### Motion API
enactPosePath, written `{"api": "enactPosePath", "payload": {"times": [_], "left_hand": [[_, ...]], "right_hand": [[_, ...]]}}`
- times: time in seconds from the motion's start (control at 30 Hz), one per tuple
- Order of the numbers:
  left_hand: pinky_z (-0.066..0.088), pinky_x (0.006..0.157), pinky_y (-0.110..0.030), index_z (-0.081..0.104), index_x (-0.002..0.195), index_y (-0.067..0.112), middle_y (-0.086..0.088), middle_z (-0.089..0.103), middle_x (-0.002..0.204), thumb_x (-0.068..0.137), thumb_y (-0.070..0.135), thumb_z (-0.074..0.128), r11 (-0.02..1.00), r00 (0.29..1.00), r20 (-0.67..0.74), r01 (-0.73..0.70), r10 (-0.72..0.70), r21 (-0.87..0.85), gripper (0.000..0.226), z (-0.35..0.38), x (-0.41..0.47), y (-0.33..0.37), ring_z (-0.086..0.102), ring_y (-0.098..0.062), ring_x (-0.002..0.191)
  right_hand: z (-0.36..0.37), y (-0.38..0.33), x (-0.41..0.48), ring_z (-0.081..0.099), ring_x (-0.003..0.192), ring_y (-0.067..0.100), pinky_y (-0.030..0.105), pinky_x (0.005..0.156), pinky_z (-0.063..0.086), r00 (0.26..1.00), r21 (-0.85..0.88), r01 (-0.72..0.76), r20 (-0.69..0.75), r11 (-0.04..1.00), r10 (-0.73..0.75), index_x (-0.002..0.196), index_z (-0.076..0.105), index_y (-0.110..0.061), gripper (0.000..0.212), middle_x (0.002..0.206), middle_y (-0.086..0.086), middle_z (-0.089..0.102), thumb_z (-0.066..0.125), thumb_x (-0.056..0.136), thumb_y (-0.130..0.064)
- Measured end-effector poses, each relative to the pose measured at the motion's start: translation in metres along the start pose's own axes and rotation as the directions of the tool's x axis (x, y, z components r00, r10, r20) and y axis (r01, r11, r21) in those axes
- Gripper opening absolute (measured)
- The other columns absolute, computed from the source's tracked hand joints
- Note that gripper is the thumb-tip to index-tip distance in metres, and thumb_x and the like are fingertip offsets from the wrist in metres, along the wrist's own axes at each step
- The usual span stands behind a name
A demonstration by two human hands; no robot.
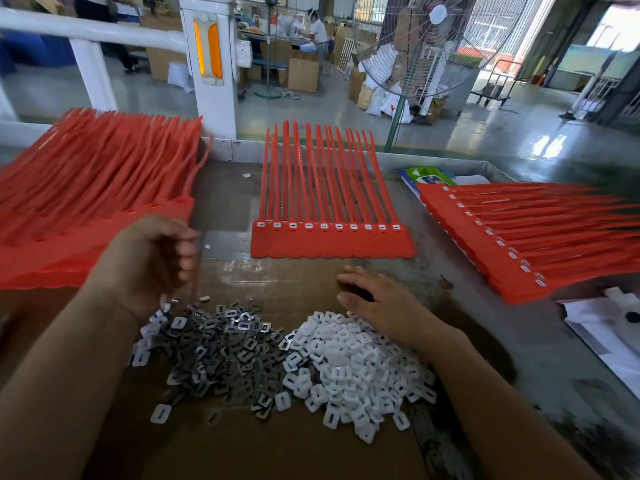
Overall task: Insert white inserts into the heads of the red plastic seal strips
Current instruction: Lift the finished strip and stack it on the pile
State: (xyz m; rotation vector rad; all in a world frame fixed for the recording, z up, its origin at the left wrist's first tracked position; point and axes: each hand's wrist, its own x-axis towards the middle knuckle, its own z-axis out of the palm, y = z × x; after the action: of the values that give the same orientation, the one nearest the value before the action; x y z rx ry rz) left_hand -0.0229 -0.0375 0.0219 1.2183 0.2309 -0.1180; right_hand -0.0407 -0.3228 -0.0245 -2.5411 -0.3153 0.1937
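Observation:
A sheet of joined red seal strips (pixel 332 244) lies flat at the table's centre, each head in its row showing a white insert. A thick stack of red strips (pixel 86 209) sits at the left and another stack (pixel 519 244) with filled heads at the right. In front lies a heap of white inserts (pixel 353 368) beside a heap of grey metal clips (pixel 214 344). My left hand (pixel 156 258) hovers above the metal clips with curled, blurred fingers; what it holds is unclear. My right hand (pixel 381 299) rests flat, fingers straight, at the white heap's far edge.
Brown cardboard (pixel 277 445) covers the near table under both heaps. White papers (pixel 606 327) lie at the right edge and a green packet (pixel 426 176) behind the right stack. A standing fan (pixel 415 46) and a white railing post (pixel 211 64) rise beyond the table.

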Motion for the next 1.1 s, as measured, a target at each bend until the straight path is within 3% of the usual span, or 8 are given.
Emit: {"api": "enactPosePath", "payload": {"times": [0.13, 0.23, 0.3, 0.4, 0.5, 0.67, 0.9, 1.1], "left_hand": [[0.035, 0.035, -0.009, 0.056, 0.07, 0.008, 0.003, 0.057, 0.045, 0.087, 0.012, 0.046, 0.988, 0.997, 0.075, -0.036, 0.025, 0.153, 0.021, 0.027, -0.008, -0.021, 0.051, -0.006, 0.036], [0.028, 0.032, -0.007, 0.058, 0.071, 0.008, 0.001, 0.058, 0.045, 0.088, 0.018, 0.048, 0.981, 0.99, 0.144, -0.03, 0.001, 0.193, 0.022, 0.033, -0.01, -0.031, 0.048, -0.008, 0.032], [0.026, 0.032, -0.008, 0.06, 0.068, 0.008, -0.002, 0.057, 0.047, 0.084, 0.024, 0.053, 0.967, 0.982, 0.187, -0.067, 0.02, 0.246, 0.024, 0.033, -0.01, -0.034, 0.045, -0.009, 0.031], [0.02, 0.031, -0.011, 0.063, 0.056, 0.01, -0.007, 0.046, 0.04, 0.07, 0.041, 0.058, 0.93, 0.969, 0.248, -0.109, 0.021, 0.35, 0.034, 0.032, -0.013, -0.037, 0.029, -0.012, 0.027], [0.019, 0.032, -0.01, 0.068, 0.062, 0.012, -0.004, 0.046, 0.04, 0.069, 0.041, 0.058, 0.921, 0.945, 0.328, -0.131, 0.004, 0.367, 0.032, 0.031, -0.014, -0.04, 0.025, -0.009, 0.027], [0.027, 0.034, -0.013, 0.068, 0.065, 0.012, -0.002, 0.062, 0.058, 0.062, 0.037, 0.062, 0.96, 0.943, 0.329, -0.053, -0.042, 0.274, 0.026, 0.031, -0.013, -0.043, 0.039, -0.007, 0.037], [0.028, 0.032, -0.009, 0.063, 0.051, 0.02, 0.011, 0.053, 0.054, 0.032, 0.027, 0.082, 0.92, 0.991, 0.098, -0.042, 0.087, -0.39, 0.027, 0.012, 0.003, -0.028, 0.042, 0.0, 0.038], [0.048, 0.042, -0.016, 0.056, 0.076, 0.017, 0.002, 0.062, 0.051, 0.086, 0.002, 0.052, 0.948, 0.965, -0.085, -0.259, 0.247, -0.186, 0.018, 0.016, 0.013, -0.034, 0.06, -0.01, 0.043]], "right_hand": [[-0.012, -0.017, 0.007, 0.062, 0.093, 0.013, 0.029, 0.084, 0.049, 0.999, 0.054, 0.025, -0.049, 0.998, -0.022, 0.107, 0.063, -0.019, 0.038, 0.103, -0.001, 0.067, 0.044, 0.091, -0.048], [-0.015, -0.044, 0.015, 0.053, 0.059, 0.007, 0.011, 0.055, 0.045, 0.989, 0.158, 0.103, -0.124, 0.982, -0.084, 0.097, 0.064, -0.006, 0.049, 0.071, -0.003, 0.062, 0.042, 0.091, -0.049], [-0.013, -0.067, 0.024, 0.058, 0.064, 0.004, 0.011, 0.064, 0.044, 0.995, 0.272, 0.083, -0.08, 0.959, -0.063, 0.098, 0.065, -0.01, 0.055, 0.074, -0.007, 0.064, 0.039, 0.088, -0.058], [-0.006, -0.094, 0.042, 0.067, 0.085, 0.015, 0.036, 0.09, 0.048, 0.989, 0.543, -0.092, 0.145, 0.834, 0.014, 0.099, 0.065, -0.018, 0.057, 0.089, 0.002, 0.071, 0.04, 0.083, -0.066], [0.005, -0.11, 0.058, 0.065, 0.075, 0.025, 0.044, 0.092, 0.048, 0.974, 0.681, -0.208, 0.208, 0.702, 0.087, 0.097, 0.066, -0.008, 0.051, 0.083, 0.014, 0.068, 0.054, 0.083, -0.056], [0.001, -0.116, 0.072, 0.06, 0.093, 0.023, 0.036, 0.086, 0.048, 0.987, 0.677, -0.075, -0.054, 0.732, 0.15, 0.099, 0.058, -0.014, 0.016, 0.102, 0.008, 0.063, 0.063, 0.084, -0.011], [-0.054, -0.074, 0.057, 0.051, 0.067, -0.006, 0.002, 0.06, 0.039, 0.892, 0.604, 0.164, -0.429, 0.78, 0.145, 0.081, 0.056, -0.022, 0.026, 0.075, -0.013, 0.057, 0.06, 0.082, 0.004], [-0.055, -0.023, 0.039, 0.053, 0.073, -0.003, 0.009, 0.067, 0.041, 0.839, 0.577, 0.14, -0.5, 0.805, 0.213, 0.083, 0.056, -0.024, 0.028, 0.08, -0.012, 0.059, 0.059, 0.083, 0.004]]}}
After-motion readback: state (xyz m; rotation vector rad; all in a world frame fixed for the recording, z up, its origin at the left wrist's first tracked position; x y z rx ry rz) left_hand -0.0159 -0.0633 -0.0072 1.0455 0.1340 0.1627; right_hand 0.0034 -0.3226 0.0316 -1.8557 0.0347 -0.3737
